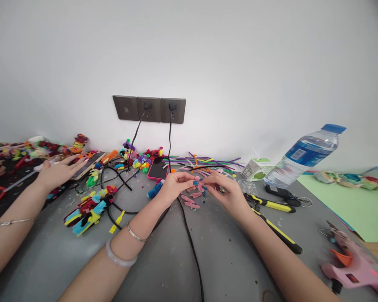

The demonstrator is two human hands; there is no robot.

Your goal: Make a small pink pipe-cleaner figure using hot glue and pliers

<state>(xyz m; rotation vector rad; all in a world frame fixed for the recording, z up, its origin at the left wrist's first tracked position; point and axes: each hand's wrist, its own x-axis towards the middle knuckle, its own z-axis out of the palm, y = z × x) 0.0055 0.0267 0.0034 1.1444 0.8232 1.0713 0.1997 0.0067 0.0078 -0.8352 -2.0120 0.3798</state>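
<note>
Between my fingertips, near the middle of the grey table, is a small pink fuzzy pipe-cleaner figure (199, 183). My left hand (175, 185) is closed in a pinch on its left side. From the right, my right hand (224, 192) pinches it too, fingertips pressed together. Just below them several short pink pipe-cleaner pieces (190, 201) lie loose on the table. A blue fuzzy piece (155, 189) lies behind my left hand, partly hidden by it.
A co-worker's hand (58, 171) reaches over a phone (88, 165) at the left. Colourful pipe-cleaner figures (90, 209), black cables (189, 235) and a pink-edged phone (158, 168) lie around. Rightward are yellow-black pliers (275, 204), a tilted-looking water bottle (305, 155) and a pink glue gun (354, 264).
</note>
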